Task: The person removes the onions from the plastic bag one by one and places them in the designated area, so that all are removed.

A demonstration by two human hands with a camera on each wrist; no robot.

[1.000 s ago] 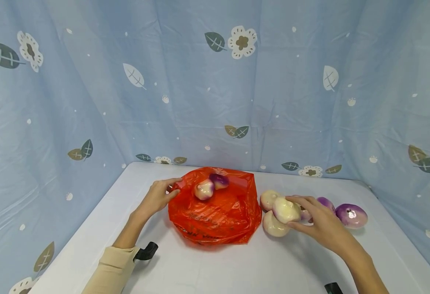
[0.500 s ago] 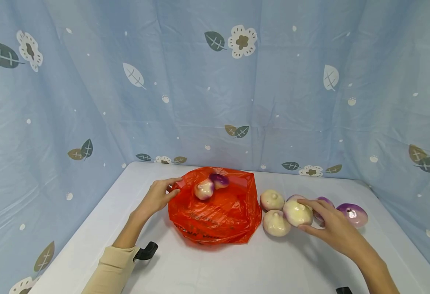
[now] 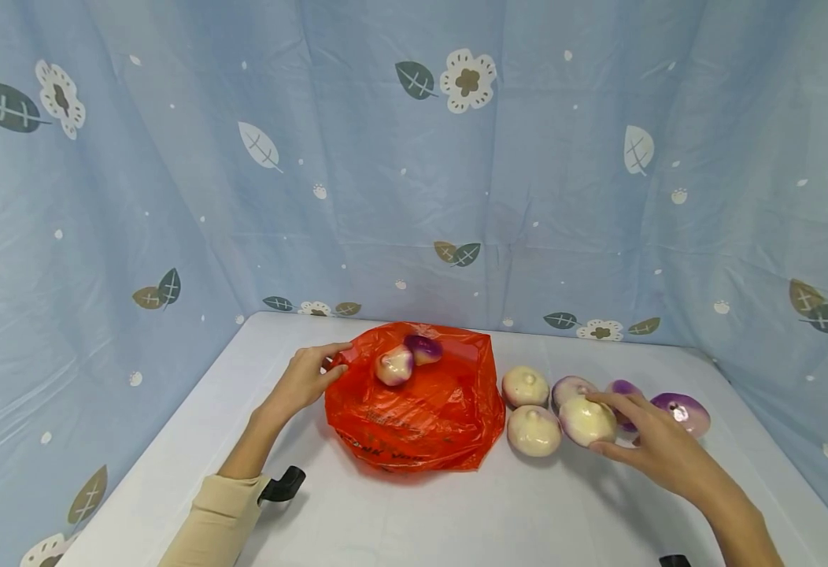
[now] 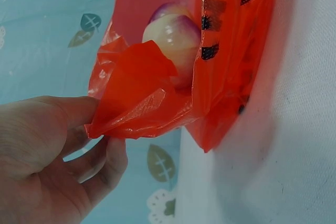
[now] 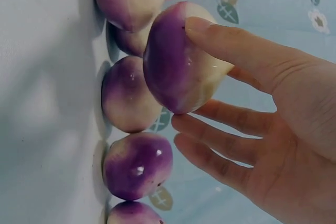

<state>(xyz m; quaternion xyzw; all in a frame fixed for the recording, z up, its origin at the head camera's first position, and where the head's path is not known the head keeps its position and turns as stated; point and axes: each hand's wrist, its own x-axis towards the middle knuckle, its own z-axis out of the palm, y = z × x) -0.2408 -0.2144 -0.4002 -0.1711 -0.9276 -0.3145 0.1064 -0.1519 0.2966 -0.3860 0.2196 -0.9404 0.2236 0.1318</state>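
Note:
My left hand (image 3: 304, 378) pinches the rim of a red plastic bag (image 3: 414, 429) at its left side. Two glossy purple-and-white turnips (image 4: 173, 38) show inside the bag's open mouth. My right hand (image 3: 658, 445) holds another turnip (image 5: 168, 64) between thumb and fingers, pale pointed end up. In the right wrist view this turnip is raised over the row of others. Two pale-topped turnips (image 3: 534, 431) sit beside the bag's right edge. Behind the held one stands a further turnip (image 3: 570, 387), partly covered.
More purple turnips (image 3: 681, 413) lie at the right of the white table (image 3: 414, 520), one partly behind my right hand. A blue curtain (image 3: 357, 197) with leaves and flowers hangs at the back and sides. A black wrist mount (image 3: 282, 484) sits on my left forearm.
My right hand has carried the held turnip to the right, away from the two beside the bag, uncovering them. My left hand and the bag stay in place.

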